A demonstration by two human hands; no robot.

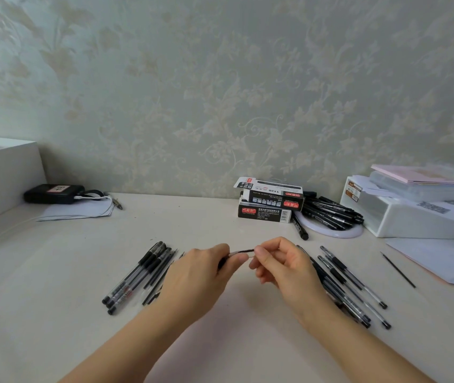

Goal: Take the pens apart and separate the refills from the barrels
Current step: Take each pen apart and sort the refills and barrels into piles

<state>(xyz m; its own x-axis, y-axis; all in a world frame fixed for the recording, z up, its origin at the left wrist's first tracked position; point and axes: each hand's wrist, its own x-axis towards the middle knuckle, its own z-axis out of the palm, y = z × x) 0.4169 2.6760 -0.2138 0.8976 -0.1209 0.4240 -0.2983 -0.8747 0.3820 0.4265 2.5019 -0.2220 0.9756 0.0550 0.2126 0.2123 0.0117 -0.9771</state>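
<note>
A: How much has been done?

B: Barrels (134, 276) and refills (159, 272) are laid out left; whole pens (353, 286) remain right.

A: And now?

B: One pen (241, 252) is held above the table (234, 313), gripped by the left hand (201, 272), its tip pinched by the right hand (281, 265).

held pen (241, 252): dark, between both hands, possibly part-opened | pens (137, 275) left | pens (350, 286) right
</note>
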